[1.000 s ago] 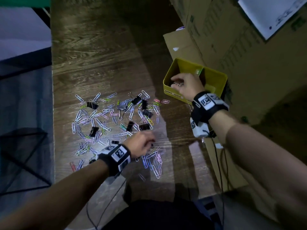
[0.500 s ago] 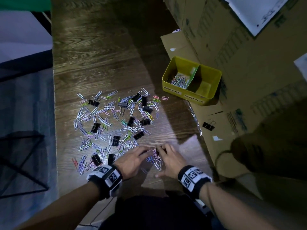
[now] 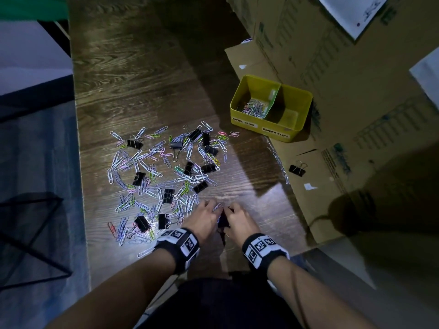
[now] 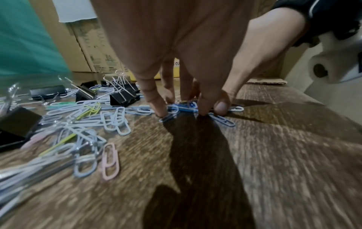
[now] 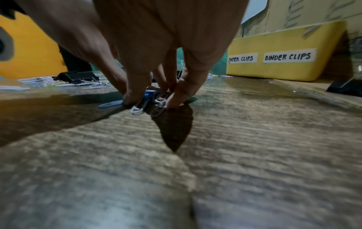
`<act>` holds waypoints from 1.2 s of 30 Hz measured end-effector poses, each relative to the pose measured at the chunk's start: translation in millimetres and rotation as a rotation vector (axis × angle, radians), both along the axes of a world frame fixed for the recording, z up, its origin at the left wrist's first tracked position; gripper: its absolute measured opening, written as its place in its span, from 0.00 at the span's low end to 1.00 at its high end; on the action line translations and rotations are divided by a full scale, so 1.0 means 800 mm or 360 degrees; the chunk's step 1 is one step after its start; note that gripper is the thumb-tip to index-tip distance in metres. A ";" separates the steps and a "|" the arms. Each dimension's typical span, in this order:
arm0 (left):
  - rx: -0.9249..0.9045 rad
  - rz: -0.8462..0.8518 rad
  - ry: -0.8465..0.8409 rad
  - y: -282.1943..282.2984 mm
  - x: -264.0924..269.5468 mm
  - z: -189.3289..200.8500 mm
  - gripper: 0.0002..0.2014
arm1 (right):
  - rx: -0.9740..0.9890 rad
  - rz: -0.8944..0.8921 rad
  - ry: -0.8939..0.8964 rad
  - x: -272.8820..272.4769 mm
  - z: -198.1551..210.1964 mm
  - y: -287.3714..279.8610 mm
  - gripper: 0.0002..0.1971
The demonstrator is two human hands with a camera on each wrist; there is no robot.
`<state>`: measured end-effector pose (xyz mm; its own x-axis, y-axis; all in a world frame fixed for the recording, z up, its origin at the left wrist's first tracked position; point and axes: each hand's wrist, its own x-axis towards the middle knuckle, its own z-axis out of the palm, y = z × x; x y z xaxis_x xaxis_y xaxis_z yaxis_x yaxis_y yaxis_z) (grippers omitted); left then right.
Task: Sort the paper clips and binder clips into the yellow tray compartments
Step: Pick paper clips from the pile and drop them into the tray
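Note:
Loose coloured paper clips (image 3: 152, 176) and several black binder clips (image 3: 167, 194) lie spread on the wooden table. The yellow tray (image 3: 237, 103) stands at the right; its "PAPER CLIPS" half holds paper clips (image 3: 254, 108), while no clips show in the "BINDER CLIPS" half. My left hand (image 3: 211, 207) and right hand (image 3: 229, 211) meet at the near edge of the pile. Left fingers (image 4: 160, 106) and thumb curl down round a small bunch of paper clips (image 4: 184, 107). Right fingers (image 5: 135, 93) pinch the same bunch of paper clips (image 5: 149, 102) on the table.
Cardboard boxes (image 3: 332, 55) rise on the right, and a flat cardboard sheet (image 3: 332, 186) carries the tray and one stray binder clip (image 3: 297, 169). The table's left edge (image 3: 78, 162) drops to a dark floor with a black wire frame (image 3: 35, 233).
My right hand left the tray and came down beside the left hand at the near edge of the pile. Both hands then drew together, and their fingers closed on a bunch of paper clips.

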<state>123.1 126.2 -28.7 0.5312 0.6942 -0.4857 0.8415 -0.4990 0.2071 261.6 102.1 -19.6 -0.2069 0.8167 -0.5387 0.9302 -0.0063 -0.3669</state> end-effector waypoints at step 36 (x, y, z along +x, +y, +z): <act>-0.0914 0.1540 -0.1712 0.154 0.014 0.131 0.04 | 0.0063 -0.1623 0.1601 0.099 0.112 0.122 0.18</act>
